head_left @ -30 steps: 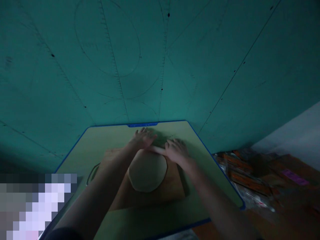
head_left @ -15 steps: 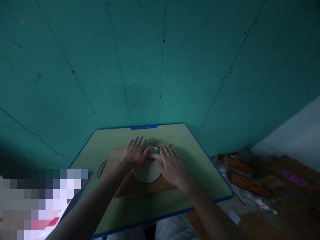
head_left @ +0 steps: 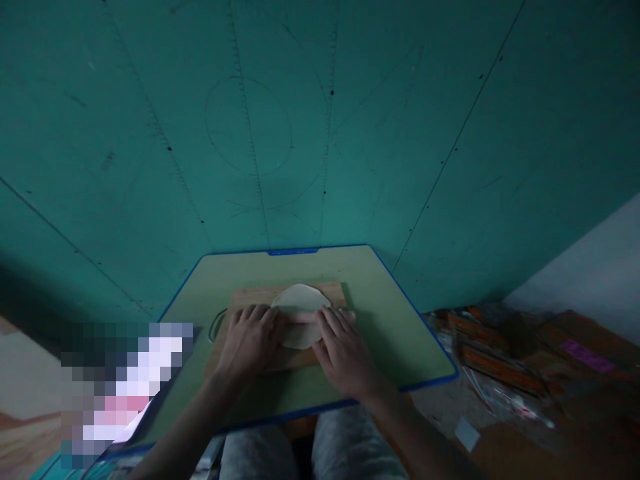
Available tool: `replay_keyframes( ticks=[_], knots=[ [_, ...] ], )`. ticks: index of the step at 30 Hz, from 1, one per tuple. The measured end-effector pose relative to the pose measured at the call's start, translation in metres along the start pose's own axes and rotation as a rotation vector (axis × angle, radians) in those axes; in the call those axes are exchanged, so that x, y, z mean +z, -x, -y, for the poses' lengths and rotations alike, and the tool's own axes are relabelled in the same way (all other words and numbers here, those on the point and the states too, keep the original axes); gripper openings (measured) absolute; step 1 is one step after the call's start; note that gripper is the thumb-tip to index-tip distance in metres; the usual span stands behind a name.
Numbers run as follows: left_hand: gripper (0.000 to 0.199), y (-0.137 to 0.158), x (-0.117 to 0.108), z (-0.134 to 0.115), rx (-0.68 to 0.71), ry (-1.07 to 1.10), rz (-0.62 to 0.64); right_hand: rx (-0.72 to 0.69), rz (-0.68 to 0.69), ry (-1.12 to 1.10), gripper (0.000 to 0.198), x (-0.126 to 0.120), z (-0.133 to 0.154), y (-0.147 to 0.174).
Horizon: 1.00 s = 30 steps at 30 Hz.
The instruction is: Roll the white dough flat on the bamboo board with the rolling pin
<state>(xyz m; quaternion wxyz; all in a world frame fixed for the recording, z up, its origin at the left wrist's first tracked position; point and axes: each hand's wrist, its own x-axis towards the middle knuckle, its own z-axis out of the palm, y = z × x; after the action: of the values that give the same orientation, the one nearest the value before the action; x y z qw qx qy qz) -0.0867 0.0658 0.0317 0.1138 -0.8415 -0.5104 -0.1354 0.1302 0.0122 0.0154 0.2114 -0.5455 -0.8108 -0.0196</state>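
A flat round of pale dough point(head_left: 301, 297) lies on a wooden cutting board point(head_left: 333, 289). Across its middle rests a thin wooden rolling pin point(head_left: 303, 318), whose right end sticks out past my fingers. My left hand point(head_left: 250, 339) is closed over the pin's left part with bent fingers; that end of the pin is hidden under it. My right hand point(head_left: 344, 343) presses on the pin's right part, its fingers curled over the wood and the thumb near the dough's edge.
Beneath the board is a pale table with a blue rim point(head_left: 395, 320), set against a green wall point(head_left: 300, 147). A metal handle point(head_left: 216, 327) shows at the board's left. Cardboard and plastic-wrapped items point(head_left: 505, 363) lie on the floor at right. A blurred-out patch covers something at left.
Both hands have drawn back toward me with the rolling pin, uncovering the dough's far part. My left hand's fingers went from stretched out to bent. The camera view has shifted slightly.
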Motion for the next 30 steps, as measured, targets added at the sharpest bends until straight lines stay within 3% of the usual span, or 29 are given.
replay_keyframes(
  ticks=[8, 12, 17, 22, 30],
  knots=[
    [0.05, -0.052, 0.025, 0.018, -0.034, 0.022, 0.016, -0.011, 0.202, 0.021, 0.051, 0.002, -0.03, -0.067],
    [0.051, -0.081, 0.041, 0.033, -0.106, 0.028, 0.05, 0.114, 0.337, 0.074, 0.046, 0.007, -0.041, -0.119],
    [0.045, -0.113, 0.052, 0.053, -0.132, 0.03, 0.056, 0.271, 0.364, 0.106, 0.041, 0.018, -0.049, -0.161],
    [0.04, -0.111, 0.054, 0.053, -0.094, 0.028, 0.062, 0.274, 0.336, 0.138, 0.041, 0.017, -0.045, -0.151],
    [0.053, -0.063, 0.036, 0.024, -0.08, -0.016, 0.032, 0.153, 0.187, 0.169, 0.05, 0.008, -0.026, -0.094]
  ],
)
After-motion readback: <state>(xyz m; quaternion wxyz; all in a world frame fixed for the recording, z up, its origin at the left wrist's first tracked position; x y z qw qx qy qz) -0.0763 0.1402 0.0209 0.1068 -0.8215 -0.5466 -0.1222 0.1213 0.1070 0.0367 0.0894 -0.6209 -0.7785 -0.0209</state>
